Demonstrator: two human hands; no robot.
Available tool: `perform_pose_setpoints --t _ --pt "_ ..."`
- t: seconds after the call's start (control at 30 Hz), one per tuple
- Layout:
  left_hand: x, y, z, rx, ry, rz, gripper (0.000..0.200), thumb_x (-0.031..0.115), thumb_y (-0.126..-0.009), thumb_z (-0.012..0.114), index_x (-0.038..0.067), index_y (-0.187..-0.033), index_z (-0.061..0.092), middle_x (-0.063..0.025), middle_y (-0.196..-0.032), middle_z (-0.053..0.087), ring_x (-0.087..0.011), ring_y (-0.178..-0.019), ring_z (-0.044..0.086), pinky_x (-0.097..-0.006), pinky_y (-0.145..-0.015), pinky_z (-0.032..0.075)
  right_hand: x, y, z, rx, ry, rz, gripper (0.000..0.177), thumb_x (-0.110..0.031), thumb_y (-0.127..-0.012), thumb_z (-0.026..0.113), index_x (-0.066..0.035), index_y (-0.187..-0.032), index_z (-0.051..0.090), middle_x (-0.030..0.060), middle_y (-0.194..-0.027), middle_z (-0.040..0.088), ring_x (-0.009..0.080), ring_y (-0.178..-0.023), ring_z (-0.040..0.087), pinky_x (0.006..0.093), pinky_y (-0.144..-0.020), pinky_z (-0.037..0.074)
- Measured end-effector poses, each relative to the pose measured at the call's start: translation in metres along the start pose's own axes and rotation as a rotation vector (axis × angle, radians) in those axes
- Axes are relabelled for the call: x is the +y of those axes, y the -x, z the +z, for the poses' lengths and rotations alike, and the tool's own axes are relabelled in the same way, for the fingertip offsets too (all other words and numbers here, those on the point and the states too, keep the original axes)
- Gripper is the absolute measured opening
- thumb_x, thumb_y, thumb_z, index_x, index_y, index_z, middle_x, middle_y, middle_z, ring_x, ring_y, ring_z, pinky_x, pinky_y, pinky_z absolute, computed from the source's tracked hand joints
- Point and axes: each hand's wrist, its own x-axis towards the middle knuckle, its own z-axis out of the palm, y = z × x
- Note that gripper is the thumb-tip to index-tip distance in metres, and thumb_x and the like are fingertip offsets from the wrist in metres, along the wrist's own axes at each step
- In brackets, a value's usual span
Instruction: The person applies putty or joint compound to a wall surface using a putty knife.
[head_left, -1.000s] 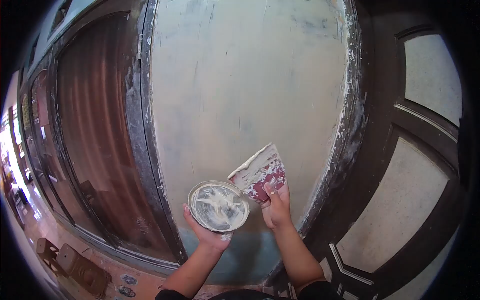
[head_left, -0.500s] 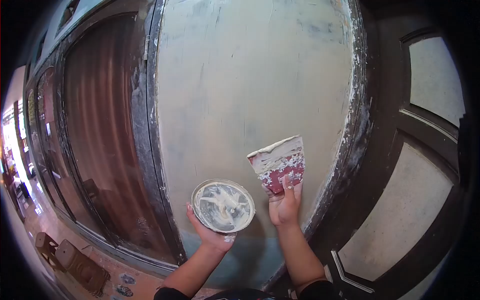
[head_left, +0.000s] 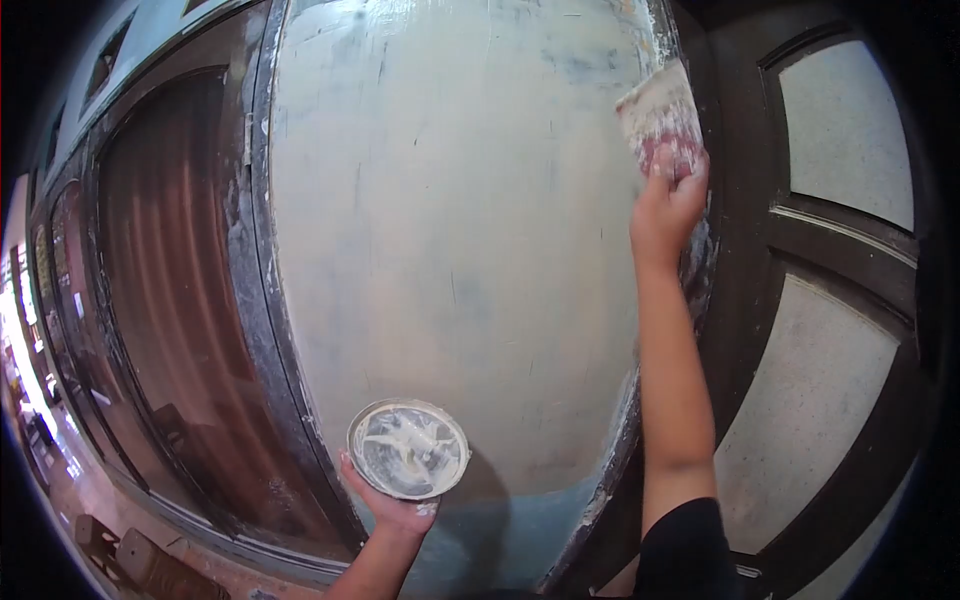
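My right hand [head_left: 670,205] is raised at the upper right, closed on a red putty knife [head_left: 663,118] with a broad blade smeared in pale filler. The blade lies over the right edge of the wall panel [head_left: 450,230], close to the dark frame. Low in front of the panel, my left hand [head_left: 395,505] supports a round lid [head_left: 408,448] from beneath and at its side. Streaks of whitish filler cover the lid's inner face. Faint grey patches and thin dark scratches mark the cream panel, and a bluish band runs along its bottom.
A dark door with pale panels [head_left: 850,130] stands at the right. To the left is a dark-framed window [head_left: 170,300] with a brown curtain behind the glass. Brown plastic stools [head_left: 150,560] stand on the tiled floor at lower left.
My right hand has carried the putty knife up and right to the panel's upper right edge. The left hand and lid appear slightly lower and further left as the view shifts.
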Motion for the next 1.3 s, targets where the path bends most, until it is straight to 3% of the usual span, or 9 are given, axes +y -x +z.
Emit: perform_pose_setpoints --t 0.17,0.27,0.3,0.43,0.73,0.9,1.1,1.2,1.3 --pt "-0.001 -0.007 -0.014 0.001 -0.061 0.042 0.080 0.075 -0.082 0.039 0.018 -0.136 0.047 -0.0063 -0.137 0.049 -0.0314 -0.122 0.049 -0.0519 -0.100 0.042 0.032 -0.092 0.042 -0.127 0.617 -0.557 0.042 -0.010 -0.085 0.056 -0.024 -0.124 0.061 0.0045 -0.105 0.066 0.0266 -0.101 0.057 0.0410 -0.086 0.047" --pt "-0.001 -0.008 -0.012 0.028 -0.068 0.026 0.080 0.076 -0.082 0.037 0.018 -0.136 0.046 -0.0061 -0.137 0.049 -0.0311 -0.122 0.049 -0.0509 -0.100 0.042 0.030 -0.100 0.057 -0.467 1.007 -0.400 0.042 -0.012 -0.086 0.054 -0.027 -0.125 0.061 0.0031 -0.104 0.066 0.0262 -0.102 0.056 0.0412 -0.087 0.046" --pt "-0.001 -0.007 -0.011 0.038 -0.056 0.026 0.080 0.076 -0.082 0.037 0.018 -0.137 0.046 -0.0062 -0.137 0.049 -0.0312 -0.122 0.049 -0.0508 -0.100 0.043 0.057 -0.091 0.061 -0.384 0.979 -0.624 0.042 -0.012 -0.086 0.053 -0.027 -0.124 0.062 0.0021 -0.102 0.067 0.0267 -0.101 0.057 0.0410 -0.086 0.046" --pt "0.001 -0.008 -0.016 0.019 -0.016 0.003 0.079 0.075 -0.082 0.039 0.018 -0.136 0.046 -0.0062 -0.137 0.049 -0.0313 -0.122 0.049 -0.0511 -0.100 0.043 0.048 -0.061 0.030 -0.419 0.907 -0.693 0.042 -0.012 -0.085 0.056 -0.025 -0.124 0.063 0.0024 -0.111 0.067 0.0269 -0.098 0.058 0.0395 -0.085 0.047" --pt "0.000 -0.004 -0.012 0.010 -0.095 -0.018 0.079 0.076 -0.083 0.037 0.019 -0.137 0.046 -0.0054 -0.139 0.047 -0.0309 -0.122 0.049 -0.0507 -0.099 0.043 0.053 -0.115 0.058 -0.431 1.034 -0.504 0.042 -0.011 -0.088 0.050 -0.023 -0.127 0.060 0.0046 -0.118 0.064 0.0265 -0.106 0.056 0.0423 -0.088 0.045" --pt "0.001 -0.008 -0.024 -0.016 -0.010 -0.045 0.082 0.077 -0.081 0.041 0.017 -0.137 0.045 -0.0075 -0.137 0.049 -0.0329 -0.122 0.050 -0.0537 -0.099 0.043 0.046 -0.059 0.020 -0.468 1.059 -0.697 0.045 -0.009 -0.085 0.053 -0.023 -0.128 0.059 0.0030 -0.116 0.065 0.0235 -0.101 0.058 0.0408 -0.090 0.042" --pt "0.001 -0.004 -0.017 0.004 -0.016 -0.055 0.082 0.077 -0.081 0.040 0.018 -0.137 0.045 -0.0073 -0.138 0.048 -0.0331 -0.122 0.049 -0.0551 -0.099 0.043 0.035 -0.119 0.047 -0.292 0.949 -0.711 0.045 -0.009 -0.084 0.057 -0.021 -0.127 0.059 0.0039 -0.106 0.066 0.0258 -0.100 0.059 0.0423 -0.087 0.045" --pt "0.002 -0.005 -0.014 -0.011 -0.047 -0.073 0.080 0.076 -0.081 0.039 0.019 -0.137 0.046 -0.0059 -0.137 0.048 -0.0318 -0.122 0.049 -0.0519 -0.099 0.044 0.053 -0.127 0.069 -0.537 1.109 -0.558 0.039 -0.010 -0.086 0.052 -0.018 -0.123 0.061 0.0038 -0.109 0.066 0.0269 -0.099 0.060 0.0416 -0.086 0.046" --pt "0.005 -0.006 -0.025 -0.007 -0.042 -0.096 0.081 0.076 -0.081 0.040 0.019 -0.138 0.045 -0.0059 -0.138 0.048 -0.0318 -0.123 0.048 -0.0523 -0.100 0.042 0.064 -0.079 0.052 -0.485 1.007 -0.667 0.040 -0.009 -0.085 0.053 -0.017 -0.123 0.061 0.0041 -0.110 0.066 0.0258 -0.100 0.060 0.0402 -0.087 0.047"
